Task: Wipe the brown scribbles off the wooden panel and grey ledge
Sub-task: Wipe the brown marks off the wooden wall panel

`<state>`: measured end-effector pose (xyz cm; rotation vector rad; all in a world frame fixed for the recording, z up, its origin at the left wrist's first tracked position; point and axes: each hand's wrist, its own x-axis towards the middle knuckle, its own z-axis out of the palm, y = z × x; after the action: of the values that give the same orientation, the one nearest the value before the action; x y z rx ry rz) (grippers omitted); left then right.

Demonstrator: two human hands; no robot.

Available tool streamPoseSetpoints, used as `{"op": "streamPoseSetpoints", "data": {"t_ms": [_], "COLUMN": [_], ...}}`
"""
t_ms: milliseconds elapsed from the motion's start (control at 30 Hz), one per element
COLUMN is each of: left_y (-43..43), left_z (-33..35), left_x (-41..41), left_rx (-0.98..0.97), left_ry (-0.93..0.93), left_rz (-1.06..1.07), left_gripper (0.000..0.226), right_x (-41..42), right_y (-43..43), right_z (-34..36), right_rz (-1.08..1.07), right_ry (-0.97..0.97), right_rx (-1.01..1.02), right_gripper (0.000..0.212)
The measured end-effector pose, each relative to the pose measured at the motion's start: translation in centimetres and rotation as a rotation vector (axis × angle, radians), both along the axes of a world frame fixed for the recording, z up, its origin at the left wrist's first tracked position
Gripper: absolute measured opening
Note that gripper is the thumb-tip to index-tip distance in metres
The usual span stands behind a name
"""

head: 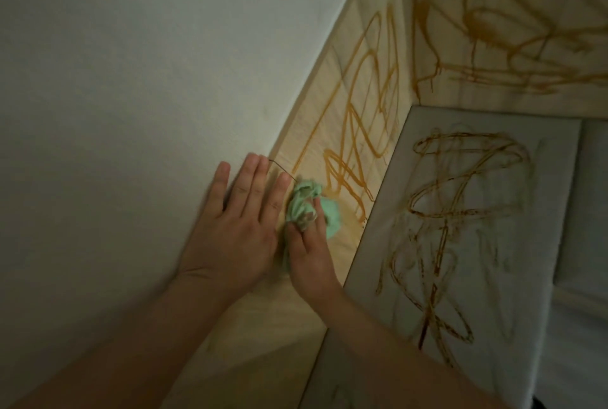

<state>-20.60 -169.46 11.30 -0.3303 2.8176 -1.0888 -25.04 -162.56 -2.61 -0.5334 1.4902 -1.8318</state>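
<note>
A light wooden panel [348, 132] runs from bottom centre up to the top right, covered with brown scribbles [368, 92]. My right hand [309, 254] grips a crumpled mint-green cloth [309, 207], stained brown, and presses it against the panel at the near end of the scribbles. My left hand [237, 227] lies flat with straight fingers on the white wall, its fingertips at the panel's edge, right beside the cloth. To the right lies the grey ledge [526, 277] with its own brown scribbles [450, 217].
A white wall [131, 96] fills the left side. A second wooden panel [513, 23] at the top right meets the first at a corner and bears thick brown scribbles with drips. The ledge has a step or seam [579, 198] on its right.
</note>
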Motion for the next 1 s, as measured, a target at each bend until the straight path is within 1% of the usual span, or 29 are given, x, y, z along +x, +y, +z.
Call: {"op": "streamPoseSetpoints", "data": {"t_ms": [67, 133, 167, 200, 267, 333, 367, 433, 500, 567, 600, 633, 667, 800, 833, 900, 967, 1000], "left_y": [0.6, 0.9, 0.9, 0.7, 0.4, 0.0, -0.1, -0.2, -0.1, 0.0, 0.0, 0.1, 0.1, 0.2, 0.3, 0.5, 0.9, 1.1], "left_z": [0.6, 1.6, 2.3, 2.8, 3.6, 3.9, 3.8, 3.6, 3.5, 3.5, 3.6, 3.7, 3.7, 4.0, 4.0, 4.3, 4.6, 4.7], "left_x": [-0.5, -0.7, -0.5, -0.1, 1.2, 2.0, 2.0, 1.8, 1.8, 1.9, 2.0, 1.9, 1.8, 1.5, 1.5, 1.4, 1.1, 1.1], "left_rx": [0.012, -0.007, -0.029, -0.058, -0.126, -0.171, -0.179, -0.185, -0.191, -0.201, -0.207, -0.209, -0.209, -0.219, -0.216, -0.22, -0.212, -0.2], "left_ry": [0.016, 0.031, 0.024, 0.003, -0.075, -0.141, -0.151, -0.153, -0.174, -0.179, -0.183, -0.188, -0.189, -0.196, -0.201, -0.208, -0.237, -0.26], "left_rz": [0.015, 0.015, 0.012, 0.006, -0.015, -0.017, -0.012, -0.006, -0.001, 0.004, 0.007, 0.01, 0.012, 0.016, 0.02, 0.03, 0.043, 0.055], "left_gripper": [0.067, 0.067, 0.067, 0.067, 0.067, 0.066, 0.066, 0.067, 0.068, 0.068, 0.068, 0.068, 0.067, 0.066, 0.066, 0.067, 0.07, 0.072], "right_x": [0.1, -1.9, -3.6, -5.5, -8.5, -8.6, -7.4, -3.6, 0.7, 3.0, 2.8, 2.0, 0.7, -4.1, -3.9, -2.3, 0.5, 2.6], "right_y": [0.8, 0.3, -0.4, -1.2, -2.4, -2.8, -2.7, -1.4, 1.0, 2.8, 2.8, 2.4, 1.7, -1.0, -1.1, -0.2, 1.3, 2.0], "right_z": [1.6, 2.4, 2.6, 2.5, 2.7, 3.0, 3.2, 3.3, 2.6, 0.9, 0.1, -0.2, 0.1, 3.3, 3.8, 3.6, 2.0, 1.0], "right_rz": [0.039, 0.056, 0.04, 0.014, -0.024, -0.054, -0.057, -0.047, 0.028, 0.116, 0.139, 0.142, 0.126, 0.007, -0.009, -0.016, 0.015, 0.039], "right_ry": [0.114, 0.184, 0.179, 0.133, -0.002, -0.041, -0.04, 0.06, 0.249, 0.458, 0.521, 0.539, 0.516, 0.264, 0.26, 0.339, 0.436, 0.446], "right_rx": [-0.043, -0.033, 0.002, 0.047, 0.127, 0.111, 0.091, 0.022, -0.038, -0.019, 0.006, 0.033, 0.058, 0.135, 0.125, 0.069, 0.026, 0.022], "right_gripper": [0.053, 0.05, 0.051, 0.053, 0.052, 0.052, 0.053, 0.049, 0.051, 0.046, 0.045, 0.046, 0.047, 0.046, 0.047, 0.049, 0.05, 0.051]}}
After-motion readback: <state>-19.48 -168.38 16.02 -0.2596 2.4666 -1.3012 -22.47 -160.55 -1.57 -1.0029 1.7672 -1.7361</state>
